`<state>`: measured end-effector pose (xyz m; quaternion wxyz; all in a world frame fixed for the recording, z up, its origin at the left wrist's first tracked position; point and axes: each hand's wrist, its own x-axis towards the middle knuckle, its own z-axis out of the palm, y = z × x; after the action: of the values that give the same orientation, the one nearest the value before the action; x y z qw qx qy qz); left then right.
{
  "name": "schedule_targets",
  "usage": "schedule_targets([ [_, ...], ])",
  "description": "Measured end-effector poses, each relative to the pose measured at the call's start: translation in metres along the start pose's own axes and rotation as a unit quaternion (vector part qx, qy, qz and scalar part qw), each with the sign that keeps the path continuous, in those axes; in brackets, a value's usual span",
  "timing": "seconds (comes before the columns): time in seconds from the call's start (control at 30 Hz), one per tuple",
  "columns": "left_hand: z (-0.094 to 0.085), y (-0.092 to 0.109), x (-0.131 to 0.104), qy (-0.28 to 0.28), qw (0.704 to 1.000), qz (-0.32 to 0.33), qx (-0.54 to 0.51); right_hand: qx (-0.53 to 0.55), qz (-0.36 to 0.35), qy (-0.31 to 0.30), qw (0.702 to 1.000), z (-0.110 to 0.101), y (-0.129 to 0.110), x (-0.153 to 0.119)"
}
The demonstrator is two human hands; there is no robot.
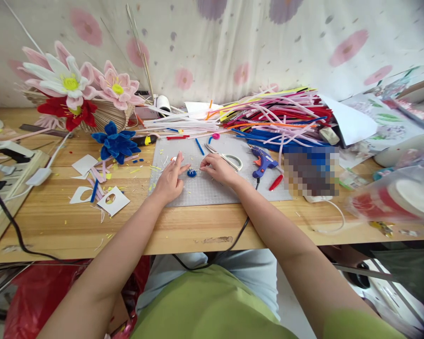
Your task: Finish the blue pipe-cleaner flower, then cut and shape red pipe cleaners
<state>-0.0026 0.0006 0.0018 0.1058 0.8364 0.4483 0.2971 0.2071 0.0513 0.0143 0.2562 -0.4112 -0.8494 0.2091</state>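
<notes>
A small blue fuzzy piece [191, 173] with short pale strands at its top lies on the grey cutting mat [212, 195] between my hands. My left hand [169, 181] is just left of it, fingers stretched and apart, one fingertip close to the piece. On the other side, my right hand [217, 168] has its fingertips pinched together beside the pale strands; what they grip is too small to make out. Scissors with pale handles [233, 161] lie behind my right hand. A blue glue gun [263, 161] rests farther right on the mat.
Pipe cleaners [275, 113] in many colours are heaped along the back. A blue fuzzy flower [115, 141] and a basket of pink, white and red flowers [109, 110] stand at the left. Paper scraps [115, 200] lie nearby. A black cord [245, 226] crosses the table's front edge.
</notes>
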Motion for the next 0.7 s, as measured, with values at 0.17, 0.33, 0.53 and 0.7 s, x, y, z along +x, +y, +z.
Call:
schedule_targets([
  [0.17, 0.001, 0.000, 0.000, -0.012, 1.000, 0.013, 0.007, -0.008, 0.010, 0.014, 1.000, 0.012, 0.000, -0.003],
  [0.33, 0.001, 0.000, -0.001, -0.024, 1.000, 0.014, 0.013, -0.028, 0.017, 0.017, 0.999, 0.016, 0.002, -0.002],
  [0.53, 0.002, -0.001, -0.001, -0.033, 0.999, 0.024, 0.028, -0.044, 0.023, 0.013, 0.999, 0.017, 0.000, -0.002],
  [0.7, 0.002, -0.001, -0.001, -0.066, 0.996, 0.019, 0.049, -0.027, 0.016, 0.011, 0.999, 0.012, 0.000, -0.002],
])
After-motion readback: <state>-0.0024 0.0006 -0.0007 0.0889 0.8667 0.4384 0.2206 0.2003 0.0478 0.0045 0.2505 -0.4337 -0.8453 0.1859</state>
